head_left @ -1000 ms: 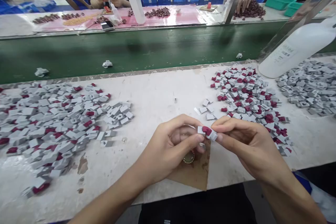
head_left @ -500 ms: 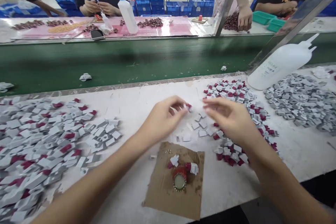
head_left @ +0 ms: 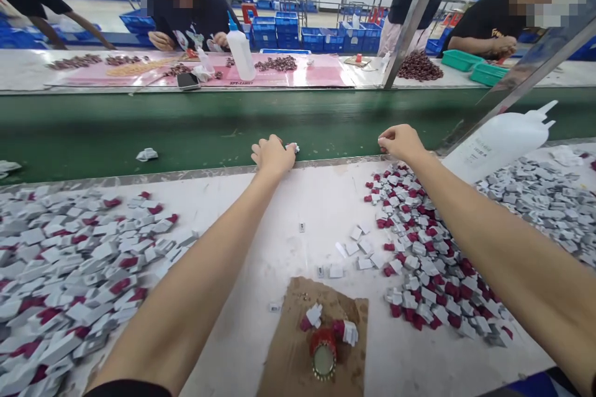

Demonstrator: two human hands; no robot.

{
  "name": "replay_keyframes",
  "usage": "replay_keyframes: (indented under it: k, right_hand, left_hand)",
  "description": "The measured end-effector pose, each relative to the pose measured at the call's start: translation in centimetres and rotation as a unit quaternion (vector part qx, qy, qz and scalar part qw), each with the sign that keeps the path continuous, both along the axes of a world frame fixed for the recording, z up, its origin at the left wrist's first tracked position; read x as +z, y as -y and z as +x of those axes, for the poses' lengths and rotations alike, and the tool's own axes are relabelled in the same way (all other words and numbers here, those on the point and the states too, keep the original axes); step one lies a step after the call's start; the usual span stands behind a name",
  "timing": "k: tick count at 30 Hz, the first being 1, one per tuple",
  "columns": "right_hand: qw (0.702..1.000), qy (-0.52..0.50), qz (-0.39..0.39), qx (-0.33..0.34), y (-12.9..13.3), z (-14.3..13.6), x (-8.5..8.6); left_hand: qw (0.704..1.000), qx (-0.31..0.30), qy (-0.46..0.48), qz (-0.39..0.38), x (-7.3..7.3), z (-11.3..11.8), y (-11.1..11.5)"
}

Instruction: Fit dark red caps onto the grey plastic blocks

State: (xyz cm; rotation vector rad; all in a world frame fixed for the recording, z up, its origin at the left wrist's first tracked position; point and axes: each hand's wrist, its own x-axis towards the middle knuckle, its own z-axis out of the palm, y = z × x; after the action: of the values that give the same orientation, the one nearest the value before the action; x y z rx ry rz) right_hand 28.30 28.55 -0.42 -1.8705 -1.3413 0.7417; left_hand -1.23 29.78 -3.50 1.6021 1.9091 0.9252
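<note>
Over the green strip beyond the table edge, my left hand (head_left: pixel 274 154) has its fingers bent round a small white piece (head_left: pixel 293 147) that shows at its right side. My right hand (head_left: pixel 401 141) is at the far edge above the pile of white and dark red pieces (head_left: pixel 419 248); its fingertips are pinched together, and what they hold, if anything, is too small to make out. Between my forearms lie loose white pieces (head_left: pixel 361 248). Nearer to me, a brown cardboard sheet (head_left: pixel 284 353) bears a red bottle cap (head_left: pixel 323 353) and two white and red pieces.
A large pile of white and red pieces (head_left: pixel 84 260) covers the left side. A white squeeze bottle (head_left: pixel 498 142) leans at the right near a grey pile (head_left: pixel 549 198) and a metal post (head_left: pixel 414 18). People sit across the green belt (head_left: pixel 200 118).
Both hands have moved forward to the table's far edge, the left one also leftward. The red piece seen at my left fingertips no longer shows there. The view has tilted up slightly.
</note>
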Motion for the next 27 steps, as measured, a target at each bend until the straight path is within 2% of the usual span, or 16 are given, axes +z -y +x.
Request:
replay_keyframes:
  k: [2,5,7,8,10,13,16,19,21,23,24,25,26,27]
  right_hand:
    - [0.997,-0.068,0.019,0.024,2.0,-1.7,0.0]
    - [0.982,-0.167,0.048,0.068,6.7,-4.6,0.0]
    - [0.968,-0.223,0.065,0.097,10.5,-6.4,0.2]
    - [0.959,-0.248,0.077,0.109,12.5,-7.2,0.4]
    - [0.949,-0.265,0.106,0.130,16.4,-8.4,0.8]
    - [0.963,-0.162,0.136,0.164,21.6,-8.5,1.2]
    - [0.961,-0.045,0.160,0.222,25.6,-7.6,0.9]
    - [0.942,-0.021,0.164,0.293,28.5,-6.9,-0.1]
    - [0.936,-0.018,0.153,0.317,30.0,-6.8,-0.9]
    - [0.940,-0.020,0.143,0.310,31.3,-6.8,-1.8]
    - [0.945,-0.027,0.139,0.295,31.9,-6.9,-2.2]
    - [0.951,-0.036,0.135,0.276,32.4,-6.9,-2.6]
    - [0.957,-0.045,0.127,0.257,32.8,-6.9,-3.0]
    - [0.961,-0.053,0.120,0.242,33.2,-6.9,-3.3]
  left_hand:
    - [0.998,-0.043,0.027,0.025,0.4,0.4,1.8]
    - [0.979,-0.173,0.096,0.048,1.1,1.4,6.2]
    - [0.940,-0.271,0.194,0.075,1.6,2.1,9.7]
    - [0.917,-0.300,0.245,0.092,1.8,2.4,11.6]
    - [0.891,-0.309,0.316,0.108,2.0,2.4,15.2]
    - [0.903,-0.287,0.312,0.075,2.4,1.4,20.1]
    - [0.912,-0.319,0.256,0.033,3.0,-0.1,24.1]
    - [0.906,-0.364,0.215,-0.025,3.9,-1.4,27.4]
    - [0.902,-0.380,0.197,-0.060,4.1,-2.3,29.1]
    - [0.924,-0.354,0.137,-0.049,3.6,-3.9,30.0]
    - [0.946,-0.315,0.075,-0.021,3.1,-4.9,30.2]
    - [0.966,-0.259,-0.010,0.017,2.5,-6.1,30.1]
    - [0.974,-0.191,-0.110,0.060,1.8,-7.4,29.9]
    - [0.966,-0.131,-0.206,0.087,1.1,-8.8,29.5]
